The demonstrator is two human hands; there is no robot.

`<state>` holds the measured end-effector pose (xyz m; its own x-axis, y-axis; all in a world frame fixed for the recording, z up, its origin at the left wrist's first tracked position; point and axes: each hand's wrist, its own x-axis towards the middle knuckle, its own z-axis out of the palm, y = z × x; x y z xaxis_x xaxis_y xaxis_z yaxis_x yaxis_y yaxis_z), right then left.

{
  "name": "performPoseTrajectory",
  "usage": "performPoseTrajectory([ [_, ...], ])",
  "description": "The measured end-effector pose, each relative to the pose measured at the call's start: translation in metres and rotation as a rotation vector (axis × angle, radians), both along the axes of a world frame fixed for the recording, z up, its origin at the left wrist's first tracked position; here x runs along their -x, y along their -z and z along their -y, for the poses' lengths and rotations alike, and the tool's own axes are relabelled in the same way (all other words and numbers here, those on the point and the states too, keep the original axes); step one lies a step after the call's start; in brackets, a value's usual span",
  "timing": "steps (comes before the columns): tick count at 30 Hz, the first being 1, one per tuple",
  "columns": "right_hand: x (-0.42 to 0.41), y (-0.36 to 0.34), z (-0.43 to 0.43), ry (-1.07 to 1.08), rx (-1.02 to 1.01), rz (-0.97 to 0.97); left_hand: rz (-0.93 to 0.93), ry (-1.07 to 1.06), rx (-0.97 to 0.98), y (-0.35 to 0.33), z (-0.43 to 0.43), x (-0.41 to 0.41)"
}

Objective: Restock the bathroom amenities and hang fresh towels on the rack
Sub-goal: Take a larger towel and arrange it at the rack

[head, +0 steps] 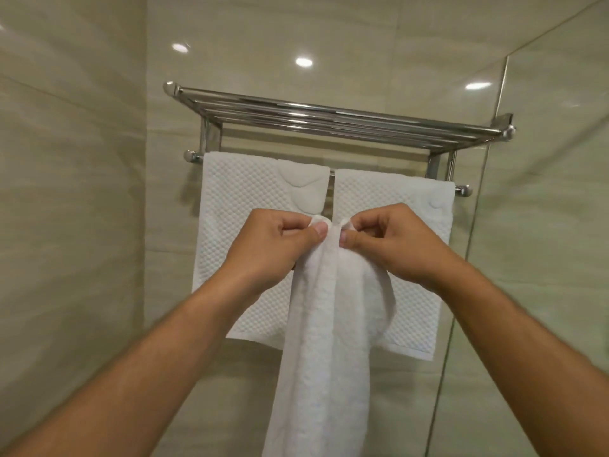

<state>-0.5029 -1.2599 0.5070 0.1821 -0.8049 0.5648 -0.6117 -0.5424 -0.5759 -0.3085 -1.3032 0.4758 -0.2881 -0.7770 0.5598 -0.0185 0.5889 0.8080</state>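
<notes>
A chrome towel rack [329, 122] is fixed to the tiled wall, with a shelf of bars on top and a rail below. Two white waffle-textured towels hang side by side on the rail, the left towel [237, 225] and the right towel [418, 291]. In front of them I hold up a third white towel [326, 357], which hangs down long and bunched. My left hand [276, 249] pinches its top edge at one side and my right hand [392, 242] pinches it at the other, the two hands close together at mid-rack height.
Beige tiled walls [72, 192] surround the rack. A glass shower panel [543, 225] stands at the right, its edge close to the rack's right end. Ceiling lights reflect in the tiles above the shelf.
</notes>
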Motion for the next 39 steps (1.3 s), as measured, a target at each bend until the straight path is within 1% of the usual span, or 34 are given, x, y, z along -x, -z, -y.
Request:
performPoseTrajectory([
  [4, -0.016, -0.003, -0.006, 0.046, 0.012, -0.033, 0.01, 0.059, 0.002, 0.0, -0.002, -0.007],
  [9, -0.015, -0.006, -0.013, 0.018, -0.06, -0.045, 0.005, 0.081, -0.015, 0.005, -0.007, -0.012],
  [12, -0.016, -0.006, -0.015, 0.017, -0.092, -0.111, 0.018, 0.065, 0.005, 0.008, -0.01, -0.013],
  [17, -0.017, 0.0, -0.017, 0.028, -0.069, -0.234, 0.023, 0.069, -0.012, 0.015, -0.01, -0.012],
  [20, -0.016, 0.001, -0.02, 0.041, -0.035, -0.214, 0.022, 0.086, 0.008, 0.017, -0.014, -0.009],
  [23, -0.012, -0.001, -0.02, 0.099, 0.002, -0.179, 0.01, 0.098, 0.034, 0.017, -0.019, -0.004],
  [28, -0.008, -0.006, -0.019, 0.205, 0.003, -0.231, 0.029, 0.099, 0.084, 0.02, -0.023, 0.005],
  [32, -0.001, -0.003, -0.019, 0.194, 0.027, -0.261, 0.014, 0.098, 0.135, 0.024, -0.026, 0.014],
  [35, 0.003, 0.0, -0.018, 0.202, 0.048, -0.29, 0.01, 0.048, 0.165, 0.027, -0.026, 0.023],
  [39, 0.01, 0.003, -0.018, 0.191, 0.036, -0.28, 0.062, -0.126, 0.213, 0.027, -0.019, 0.034],
])
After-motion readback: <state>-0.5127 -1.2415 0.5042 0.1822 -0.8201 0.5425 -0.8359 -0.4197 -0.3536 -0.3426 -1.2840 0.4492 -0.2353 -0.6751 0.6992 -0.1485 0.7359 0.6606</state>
